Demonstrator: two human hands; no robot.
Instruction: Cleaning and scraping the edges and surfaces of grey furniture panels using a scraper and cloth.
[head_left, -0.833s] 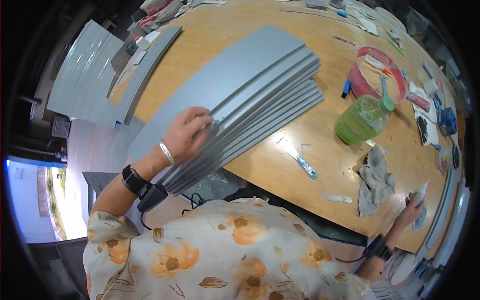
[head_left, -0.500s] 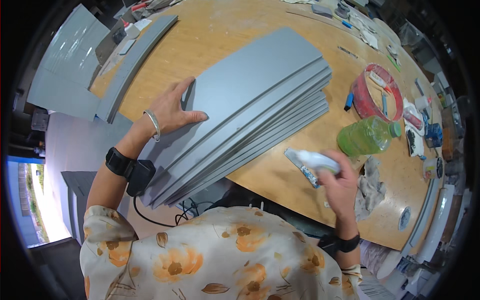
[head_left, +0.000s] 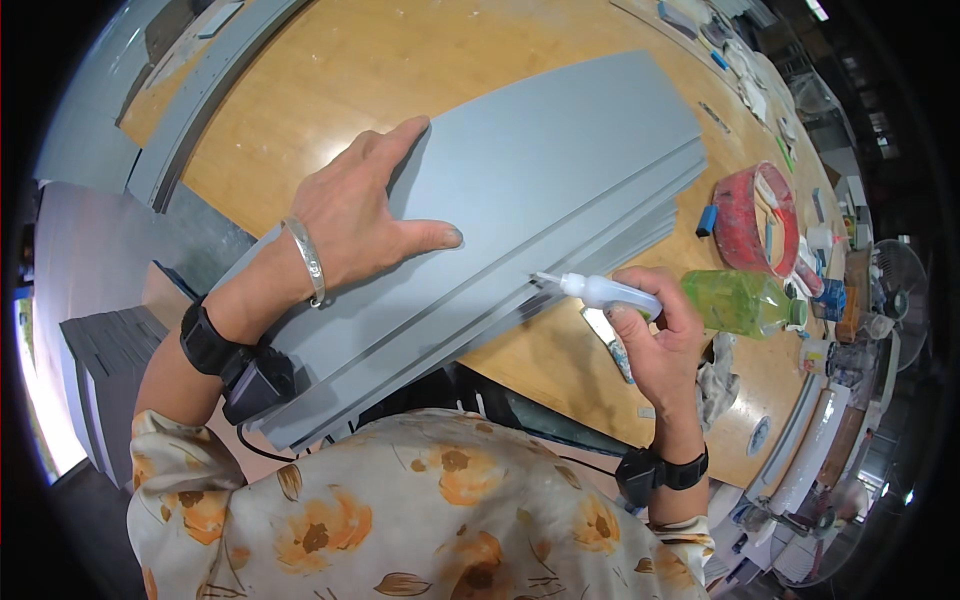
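Note:
A stack of long grey panels (head_left: 570, 150) lies slantwise on the wooden table, its stepped front edges facing me. On the top panel my left hand (head_left: 350, 215) rests with thumb and fingers spread. My right hand (head_left: 662, 345) is wrapped around a small white squeeze bottle (head_left: 600, 291). The bottle lies nearly level, its thin nozzle pointing left at the front edges of the stack; I cannot tell whether the tip touches. Just below the bottle is a flat, paint-spotted strip (head_left: 610, 348) on the table.
Right of my right hand lies a green-tinted clear bottle (head_left: 735, 302), with a crumpled grey rag (head_left: 717, 385) nearer me. Behind them stand a red ring-shaped container (head_left: 738, 235) and a small blue object (head_left: 707, 220). A long grey strip (head_left: 205, 110) lies at far left.
My right hand has brought the squeeze bottle left to the panels' front edges. My left hand stays spread on the top panel. The whole view has shifted.

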